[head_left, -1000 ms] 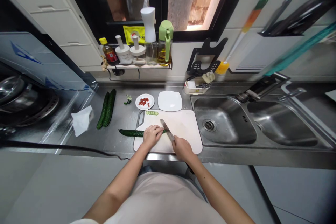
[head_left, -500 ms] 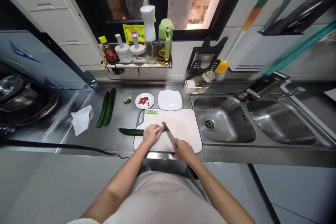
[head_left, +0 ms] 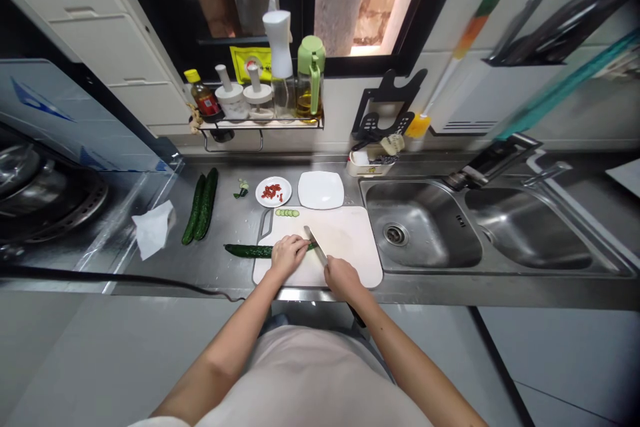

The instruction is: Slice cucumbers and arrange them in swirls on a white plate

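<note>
Right hand [head_left: 343, 278]: closed around the handle of a kitchen knife [head_left: 320, 253], blade slanting away and leftward.
Left hand [head_left: 286, 255]: fingers curled over a cucumber [head_left: 247, 251], pressing it down; nearer hand.
Cucumber axis: left to right, crosswise to blade; right end beyond and left of the knife grip, left end past the cutting board [head_left: 355, 233].

I had left arm [head_left: 227, 347] angled toward one o'clock, left hand [head_left: 285, 255] palm down, fingers [head_left: 299, 242] bunched; right arm [head_left: 400, 355] angled toward eleven, right hand [head_left: 343, 278] curled closed.
</note>
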{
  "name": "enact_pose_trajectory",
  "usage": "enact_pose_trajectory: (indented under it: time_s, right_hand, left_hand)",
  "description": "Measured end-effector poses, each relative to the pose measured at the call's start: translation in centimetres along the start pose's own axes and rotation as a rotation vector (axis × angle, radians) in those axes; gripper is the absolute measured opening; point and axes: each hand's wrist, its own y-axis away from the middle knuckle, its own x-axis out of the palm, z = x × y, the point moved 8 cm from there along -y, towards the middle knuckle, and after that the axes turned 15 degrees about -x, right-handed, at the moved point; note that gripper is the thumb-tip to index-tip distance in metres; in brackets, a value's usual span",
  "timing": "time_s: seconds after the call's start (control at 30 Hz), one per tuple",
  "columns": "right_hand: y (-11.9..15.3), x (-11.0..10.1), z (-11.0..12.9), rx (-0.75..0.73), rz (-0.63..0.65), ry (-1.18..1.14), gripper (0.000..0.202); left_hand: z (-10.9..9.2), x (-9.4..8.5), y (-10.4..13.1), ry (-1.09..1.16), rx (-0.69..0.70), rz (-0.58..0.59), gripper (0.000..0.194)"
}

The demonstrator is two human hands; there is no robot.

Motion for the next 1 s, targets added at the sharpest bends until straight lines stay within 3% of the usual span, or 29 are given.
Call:
enact_pose_trajectory:
  time_s: [0.23,0.63,1.0]
  right_hand:
    - [-0.9,0.0,0.1,-0.014,-0.033,-0.008,0.031]
    - [0.7,1.0,-0.6,0.003,0.002,-0.015,0.03]
    - [-0.9,0.5,0.2,0.003,-0.013,-0.025,0.03]
  left_hand:
    - [0.1,0.1,-0.1,-0.013,-0.011,0.01,0.027]
    - [0.1,0.1,-0.1,0.0,-0.028,0.022,0.026]
    - [0.0,0.0,0.0,-0.001,-0.028,0.021,0.026]
